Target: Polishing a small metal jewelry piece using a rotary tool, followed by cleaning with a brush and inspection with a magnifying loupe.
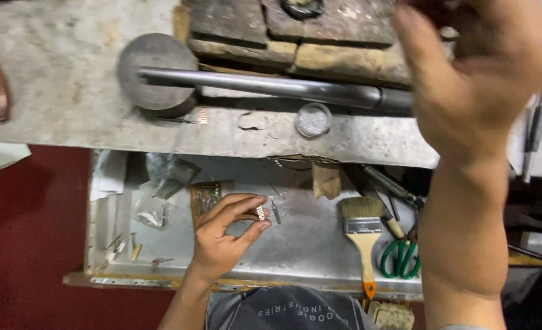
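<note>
My left hand (225, 232) is low over an open metal drawer (295, 244) and pinches a tiny pale metal piece (260, 212) between thumb and fingertips. A thin small tool (276, 212) lies in the drawer just right of that piece. My right hand (472, 79) is raised high at the upper right, blurred, with its fingers curled near the top edge; what it holds is hidden. Its forearm runs down the right side of the view.
A long tapered steel bar (271, 85) lies across a round grey block (154, 70) on the worn bench (57, 79). A small round tin (313, 119) sits near the bench edge. The drawer holds a paintbrush (362, 235), green-handled scissors (400, 256) and plastic bags (154, 205).
</note>
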